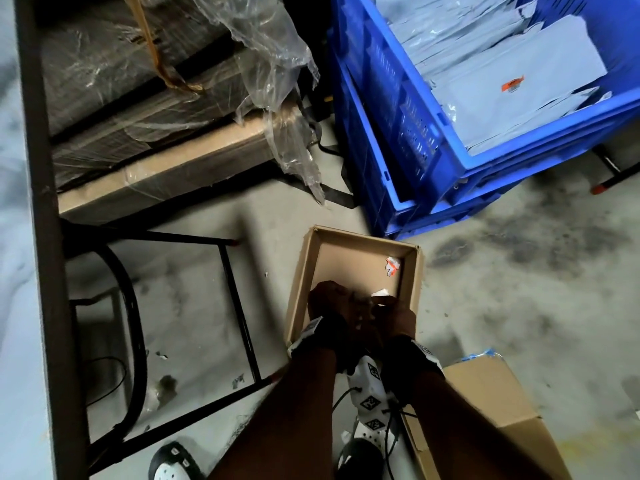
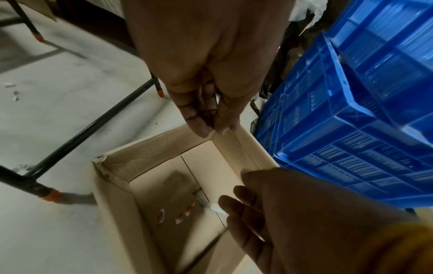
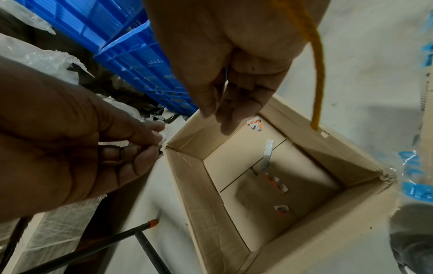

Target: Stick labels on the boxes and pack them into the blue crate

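An open brown cardboard box [image 1: 412, 271] [image 2: 150, 152] [image 3: 194, 185] stands on the floor; only a few orange-and-white label scraps [image 3: 254, 124] and a tape strip [image 3: 268, 148] lie in it. Both hands hover close together over its near end. My left hand [image 1: 329, 299] [image 2: 206, 111] [image 3: 140, 140] has thumb and fingertips brought together; whether they pinch anything is unclear. The fingers of my right hand [image 1: 391, 313] [image 2: 253, 204] [image 3: 234, 103] hang loose and hold nothing. The blue crate [image 1: 433, 161] [image 2: 351, 148] behind the box holds several grey packages [image 1: 519, 81], one with an orange label [image 1: 512, 85].
A black folding table frame [image 1: 239, 306] stands left of the box, with plastic-wrapped cardboard stacks [image 1: 156, 116] behind it. A second brown carton [image 1: 491, 403] sits by my right forearm. My shoes are below. Bare concrete floor lies to the right.
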A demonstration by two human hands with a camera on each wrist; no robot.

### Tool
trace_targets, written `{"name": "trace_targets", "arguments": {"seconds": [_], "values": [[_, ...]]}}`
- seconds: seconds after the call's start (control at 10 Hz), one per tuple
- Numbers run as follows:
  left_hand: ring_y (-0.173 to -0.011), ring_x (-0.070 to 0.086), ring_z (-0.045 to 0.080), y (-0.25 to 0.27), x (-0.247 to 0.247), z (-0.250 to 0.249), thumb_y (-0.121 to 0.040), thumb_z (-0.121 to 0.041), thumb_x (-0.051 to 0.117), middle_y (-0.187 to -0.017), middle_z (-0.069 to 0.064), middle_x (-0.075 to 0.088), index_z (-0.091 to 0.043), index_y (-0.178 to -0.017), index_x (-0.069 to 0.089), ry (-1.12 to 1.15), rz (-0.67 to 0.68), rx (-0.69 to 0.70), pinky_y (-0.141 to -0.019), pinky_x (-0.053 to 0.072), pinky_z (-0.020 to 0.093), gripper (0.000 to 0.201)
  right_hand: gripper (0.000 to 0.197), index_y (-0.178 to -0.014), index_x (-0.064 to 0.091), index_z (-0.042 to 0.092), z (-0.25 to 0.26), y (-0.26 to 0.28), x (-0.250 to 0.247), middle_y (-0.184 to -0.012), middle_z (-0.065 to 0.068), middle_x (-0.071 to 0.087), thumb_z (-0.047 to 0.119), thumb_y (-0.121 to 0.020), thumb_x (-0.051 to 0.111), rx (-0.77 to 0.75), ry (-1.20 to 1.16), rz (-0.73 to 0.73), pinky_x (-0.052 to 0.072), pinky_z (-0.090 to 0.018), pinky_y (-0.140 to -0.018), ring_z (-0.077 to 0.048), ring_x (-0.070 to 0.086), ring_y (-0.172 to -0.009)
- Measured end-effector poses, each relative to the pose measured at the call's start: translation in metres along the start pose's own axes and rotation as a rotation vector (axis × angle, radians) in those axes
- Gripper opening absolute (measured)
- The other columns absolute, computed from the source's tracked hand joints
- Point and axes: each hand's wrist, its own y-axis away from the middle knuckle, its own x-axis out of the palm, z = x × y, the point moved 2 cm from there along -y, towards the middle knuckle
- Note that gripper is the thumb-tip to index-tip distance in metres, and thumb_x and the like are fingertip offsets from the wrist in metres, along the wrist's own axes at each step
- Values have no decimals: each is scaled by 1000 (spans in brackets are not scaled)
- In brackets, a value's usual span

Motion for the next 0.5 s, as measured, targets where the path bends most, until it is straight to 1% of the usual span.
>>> {"name": "trace_targets", "arguments": {"seconds": [0.1,0.2,0.3,0.4,0.5], "values": [[-97,69,16,8,0,-10,-89,-13,58,-109,15,72,0,-102,75,-38,17,62,-87,50,22,25,18,-70,69,32,-9,-4,-5,-86,-6,75,20,-83,68,-4,-83,-66,57,-38,-84,-27,70,-83],[-101,67,21,33,-7,-32,-94,-8,54,-119,12,69,-2,-111,72,-135,42,83,-79,51,13,25,12,-72,71,27,-14,8,-19,-82,-8,74,34,-78,63,9,-114,-80,58,-45,-81,-32,70,-81],[-117,60,28,79,-14,-69,-100,-16,49,-134,15,59,1,-127,61,-229,159,160,-66,49,5,34,14,-69,68,32,5,50,-38,-84,-7,74,30,-82,62,-52,-170,-112,57,-42,-82,-31,70,-83],[-119,58,30,121,-34,-109,-92,-30,58,-125,10,65,-10,-114,70,-297,109,259,-98,48,31,32,17,-86,70,28,40,114,-65,-88,-4,68,15,-91,59,-96,-148,-128,45,-20,-70,-25,64,-85],[-115,59,32,174,-67,-139,-93,-20,55,-121,15,66,-6,-113,69,-340,143,399,-97,48,35,28,14,-91,69,20,77,187,-83,-96,-11,68,9,-91,60,-193,-186,-214,36,-19,-67,-25,60,-85]]}}
